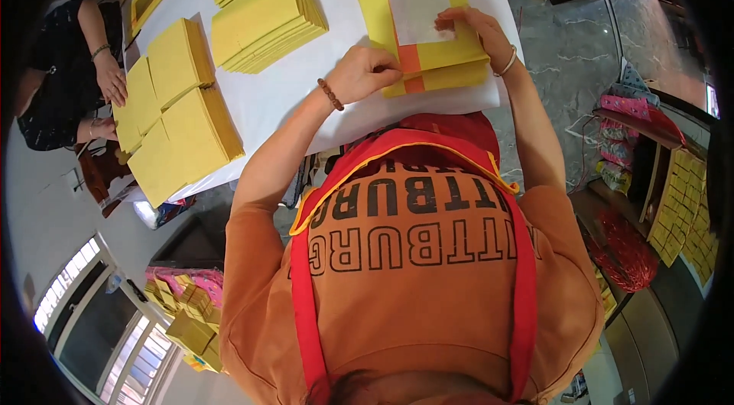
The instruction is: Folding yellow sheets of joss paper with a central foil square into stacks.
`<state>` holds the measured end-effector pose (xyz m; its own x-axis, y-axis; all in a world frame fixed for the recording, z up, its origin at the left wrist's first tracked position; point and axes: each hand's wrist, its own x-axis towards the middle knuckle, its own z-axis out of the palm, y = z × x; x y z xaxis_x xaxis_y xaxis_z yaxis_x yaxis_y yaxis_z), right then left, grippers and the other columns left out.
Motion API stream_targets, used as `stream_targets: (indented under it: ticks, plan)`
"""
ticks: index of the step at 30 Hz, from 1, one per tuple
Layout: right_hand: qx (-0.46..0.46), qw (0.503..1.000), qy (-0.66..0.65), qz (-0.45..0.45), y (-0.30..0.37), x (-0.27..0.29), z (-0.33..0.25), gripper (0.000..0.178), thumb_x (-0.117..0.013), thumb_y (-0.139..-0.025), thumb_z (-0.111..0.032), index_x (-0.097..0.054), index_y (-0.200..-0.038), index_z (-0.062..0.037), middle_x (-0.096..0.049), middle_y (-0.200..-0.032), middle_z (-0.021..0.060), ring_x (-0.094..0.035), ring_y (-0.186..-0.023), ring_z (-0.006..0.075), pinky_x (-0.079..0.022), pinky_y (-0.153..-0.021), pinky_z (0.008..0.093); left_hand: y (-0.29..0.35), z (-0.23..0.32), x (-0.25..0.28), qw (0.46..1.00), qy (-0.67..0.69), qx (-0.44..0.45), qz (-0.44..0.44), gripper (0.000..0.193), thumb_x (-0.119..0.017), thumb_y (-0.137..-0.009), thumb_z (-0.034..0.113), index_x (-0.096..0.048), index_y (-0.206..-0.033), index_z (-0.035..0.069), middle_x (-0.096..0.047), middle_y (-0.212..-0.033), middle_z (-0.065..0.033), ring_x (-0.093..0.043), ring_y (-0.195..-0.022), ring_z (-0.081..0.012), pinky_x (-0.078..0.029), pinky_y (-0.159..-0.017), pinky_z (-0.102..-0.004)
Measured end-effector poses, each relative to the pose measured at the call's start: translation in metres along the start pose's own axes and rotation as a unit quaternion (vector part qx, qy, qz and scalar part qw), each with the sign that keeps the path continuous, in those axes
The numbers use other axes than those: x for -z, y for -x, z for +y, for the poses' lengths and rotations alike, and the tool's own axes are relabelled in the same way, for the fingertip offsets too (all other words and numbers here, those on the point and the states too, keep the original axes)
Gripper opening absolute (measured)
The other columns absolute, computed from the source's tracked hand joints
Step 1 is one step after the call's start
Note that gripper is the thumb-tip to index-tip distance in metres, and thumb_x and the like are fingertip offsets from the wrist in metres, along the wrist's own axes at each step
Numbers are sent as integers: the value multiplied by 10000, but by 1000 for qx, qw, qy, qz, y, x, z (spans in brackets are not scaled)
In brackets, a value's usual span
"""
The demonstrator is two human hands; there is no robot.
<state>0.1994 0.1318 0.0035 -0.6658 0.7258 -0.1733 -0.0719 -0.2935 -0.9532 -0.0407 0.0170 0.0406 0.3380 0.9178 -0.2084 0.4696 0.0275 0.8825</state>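
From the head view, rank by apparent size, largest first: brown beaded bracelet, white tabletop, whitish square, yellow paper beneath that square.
1. White tabletop
2. Yellow paper
3. Whitish square
4. Brown beaded bracelet

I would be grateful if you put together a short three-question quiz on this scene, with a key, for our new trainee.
1. Which hand's fingers overlap the pale square in this view: the wearer's left hand or right hand?
2. True or false: the brown beaded bracelet is on the wearer's left wrist.
3. What colour is the strip on the yellow sheet, showing beyond the pale square's edge?
A) blue
B) orange
C) green

Key: 1. Right hand. 2. True. 3. B.
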Motion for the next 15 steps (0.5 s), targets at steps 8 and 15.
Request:
stream_targets:
  ticks: [8,15]
  plan:
    - [2,1000,23,12,2,-3,-1,448,-328,-955,-348,-575,-1074,7,-606,-1027,111,-566,-986,188,-419,-901,297,-8,-2,10,996,33,33,-73,174,-566,-826,141,-640,-862,-12,-604,-660,-31,-535,-591,-86,-431,-556,-233]
    - [-9,993,100,64,0,18,20,369,-480,-899,-256,-519,-1181,-21,-583,-1084,58,-528,-1019,145,-404,-899,275,-8,-13,15,925,353,140,3,163,-557,-811,117,-632,-852,-22,-570,-675,-24,-501,-542,-91,-426,-489,-215]
